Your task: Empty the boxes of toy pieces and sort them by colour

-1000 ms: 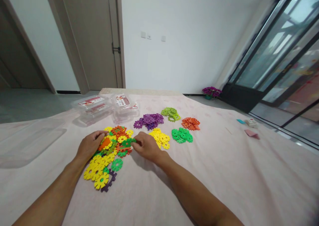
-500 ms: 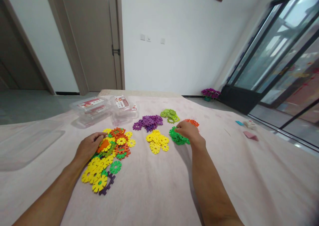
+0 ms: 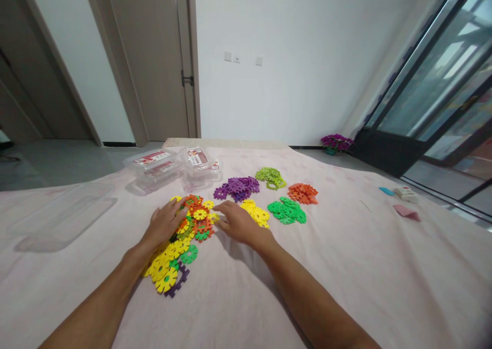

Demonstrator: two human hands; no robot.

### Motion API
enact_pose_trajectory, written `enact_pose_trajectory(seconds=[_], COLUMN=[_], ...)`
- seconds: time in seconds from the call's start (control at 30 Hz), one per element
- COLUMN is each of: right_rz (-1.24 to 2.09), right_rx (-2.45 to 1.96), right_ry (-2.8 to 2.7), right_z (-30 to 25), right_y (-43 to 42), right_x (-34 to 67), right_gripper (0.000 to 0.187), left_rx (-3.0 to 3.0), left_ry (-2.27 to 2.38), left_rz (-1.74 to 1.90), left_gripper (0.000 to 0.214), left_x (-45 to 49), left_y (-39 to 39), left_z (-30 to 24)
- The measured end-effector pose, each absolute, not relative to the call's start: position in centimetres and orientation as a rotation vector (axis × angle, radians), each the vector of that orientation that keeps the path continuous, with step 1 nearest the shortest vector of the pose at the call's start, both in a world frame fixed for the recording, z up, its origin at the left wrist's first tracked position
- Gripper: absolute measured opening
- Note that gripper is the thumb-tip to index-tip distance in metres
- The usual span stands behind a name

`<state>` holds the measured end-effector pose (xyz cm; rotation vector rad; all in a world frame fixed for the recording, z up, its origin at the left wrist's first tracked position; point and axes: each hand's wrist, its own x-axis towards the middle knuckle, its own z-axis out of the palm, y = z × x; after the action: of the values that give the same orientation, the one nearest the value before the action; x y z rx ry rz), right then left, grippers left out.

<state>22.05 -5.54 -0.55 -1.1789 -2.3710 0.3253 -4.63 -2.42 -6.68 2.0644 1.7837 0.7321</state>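
My left hand [image 3: 166, 222] rests with fingers apart on a mixed heap of plastic gear-shaped pieces [image 3: 163, 265], yellow, orange, green and purple. From the right, my right hand [image 3: 235, 221] reaches to the heap's edge, thumb and fingers apart, close to a small yellow flower-shaped disc [image 3: 213, 218]. Behind and beside it lie single-colour piles: purple pieces [image 3: 238, 186], yellow pieces [image 3: 257, 212], dark green pieces [image 3: 286, 210], light green pieces [image 3: 270, 177] and orange pieces [image 3: 303, 193]. My right wrist partly covers the yellow pile.
Clear plastic boxes with labels [image 3: 151, 162] stand at the back left. A clear tray-like lid [image 3: 65, 216] lies at the left. On the right are a pink cloth scrap [image 3: 406, 212], a small white box [image 3: 406, 193] and a blue item [image 3: 386, 190]. A pink sheet covers the table.
My right hand has moved left from the dark green pile to the mixed heap, uncovering the green and orange piles. My left hand has slid further over the heap. The view has shifted slightly.
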Motion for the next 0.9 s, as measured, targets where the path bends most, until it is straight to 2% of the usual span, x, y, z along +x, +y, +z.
enact_pose_trajectory(seconds=[0.13,0.27,0.33,0.4,0.5,0.67,0.77,0.9], right_rz=[0.347,0.275,0.256,0.249,0.246,0.249,0.225,0.228], right_rx=[-1.067,-1.063,-1.067,-1.069,-1.079,-1.094,-1.103,-1.134], right_ry=[-2.397,-2.367,-2.351,-2.344,-2.335,-2.35,-2.372,-2.301], right_z=[-2.7,-4.0,-4.5,-4.6,-4.6,-4.5,-4.6,-4.6], right_y=[-6.7,-7.3,-7.4,-7.4,-7.4,-7.3,-7.4,-7.4], right_x=[20.0,19.3,19.3,19.2,19.1,19.1,19.1,19.0], right_gripper=[0.042,0.049,0.049,0.048,0.046,0.044,0.039,0.028], left_rx=[1.957,1.815,1.848,1.975,2.219,2.434,2.51,2.467], left_ry=[1.69,1.394,1.377,1.428,1.52,1.585,1.62,1.689], left_rz=[0.877,1.053,0.987,0.814,0.496,0.333,0.561,0.792], left_gripper=[0.063,0.067,0.072,0.086,0.113,0.128,0.105,0.074], left_x=[-1.6,-2.0,-3.7,-5.5,-7.3,-5.9,-4.1,-2.6], left_y=[-3.7,-4.9,-5.3,-5.7,-7.2,-11.5,-12.7,-11.8], left_z=[-5.8,-2.0,0.0,1.2,0.2,-5.6,-7.7,-6.9])
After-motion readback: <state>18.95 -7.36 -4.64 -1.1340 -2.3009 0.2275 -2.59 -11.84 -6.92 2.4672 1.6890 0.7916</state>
